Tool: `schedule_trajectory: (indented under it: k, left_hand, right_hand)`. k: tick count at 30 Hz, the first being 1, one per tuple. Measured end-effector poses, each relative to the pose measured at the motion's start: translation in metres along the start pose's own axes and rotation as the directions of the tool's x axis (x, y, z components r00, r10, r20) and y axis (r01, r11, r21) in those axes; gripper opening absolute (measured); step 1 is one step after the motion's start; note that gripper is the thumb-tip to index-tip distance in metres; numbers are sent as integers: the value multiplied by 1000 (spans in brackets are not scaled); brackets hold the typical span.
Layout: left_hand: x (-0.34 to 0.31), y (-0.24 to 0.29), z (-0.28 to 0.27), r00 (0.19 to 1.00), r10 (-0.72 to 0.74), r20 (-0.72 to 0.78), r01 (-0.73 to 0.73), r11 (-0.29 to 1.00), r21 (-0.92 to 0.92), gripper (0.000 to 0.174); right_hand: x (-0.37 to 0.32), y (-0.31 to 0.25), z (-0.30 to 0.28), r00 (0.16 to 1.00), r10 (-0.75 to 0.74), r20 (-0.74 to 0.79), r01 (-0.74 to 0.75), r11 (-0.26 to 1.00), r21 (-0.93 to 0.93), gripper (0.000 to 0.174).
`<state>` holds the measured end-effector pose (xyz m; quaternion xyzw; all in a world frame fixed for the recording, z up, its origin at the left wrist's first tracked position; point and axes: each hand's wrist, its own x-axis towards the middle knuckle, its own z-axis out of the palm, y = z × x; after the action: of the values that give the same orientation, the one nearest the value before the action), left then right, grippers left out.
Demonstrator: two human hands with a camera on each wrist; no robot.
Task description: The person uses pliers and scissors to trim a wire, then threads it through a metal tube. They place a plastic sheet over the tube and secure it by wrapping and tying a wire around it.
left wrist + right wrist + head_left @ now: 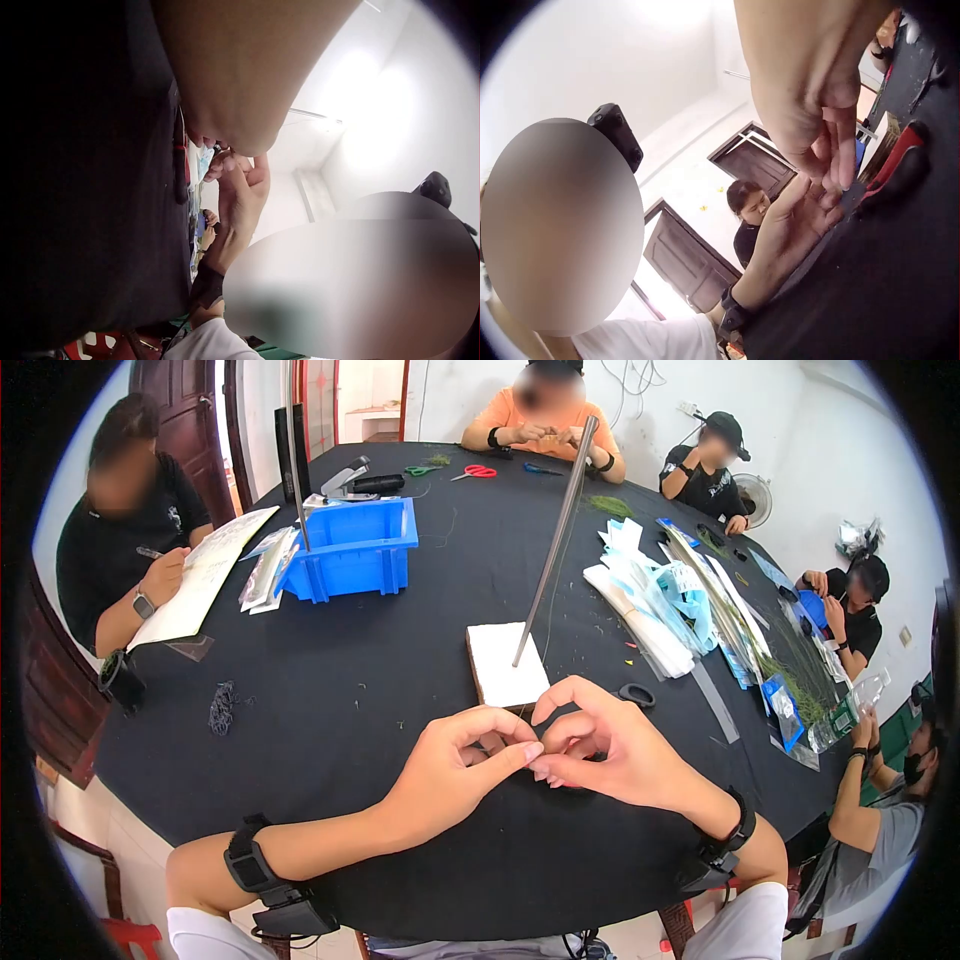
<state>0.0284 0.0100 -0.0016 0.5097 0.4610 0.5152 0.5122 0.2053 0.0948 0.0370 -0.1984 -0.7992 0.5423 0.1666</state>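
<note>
In the head view my left hand (455, 765) and right hand (625, 755) meet low over the black table, thumbs and index fingers pinched together at the tips. Between them is a thin thread, a short length of it showing above the fingertips; the rest is hidden by the fingers. Just beyond the hands, a metal rod (556, 550) leans up from a white block (508, 665). Beneath the right hand lies a red-and-black handled tool (900, 161), mostly covered in the head view. The left wrist view shows the right hand (244, 191) with bent fingers.
A blue bin (350, 550) stands at the back left, near a tangle of dark thread (222, 708). White and light-blue packets (650, 600) lie on the right, with a black scissor handle (636, 695) closer in. Several people sit around the black table (300, 760).
</note>
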Motion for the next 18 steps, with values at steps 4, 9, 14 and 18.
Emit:
schedule_trajectory:
  k: [4, 9, 14, 18]
  left_hand:
    - [0, -2, 1, 999, 49, -19, -50, 997, -63, 16]
    - [1, -5, 0, 992, 108, -64, -113, 990, -86, 14]
    - [0, -3, 2, 993, 98, -64, -104, 990, -97, 15]
    - [-1, -1, 2, 995, 79, -62, -82, 995, -48, 15]
  right_hand:
    - [0, 7, -4, 997, 37, 67, -51, 975, 217, 27]
    - [1, 19, -8, 974, 161, 158, -215, 873, 438, 23]
    - [1, 24, -7, 964, 174, 203, -247, 870, 427, 22]
    - [2, 30, -5, 960, 190, 205, -268, 836, 479, 20]
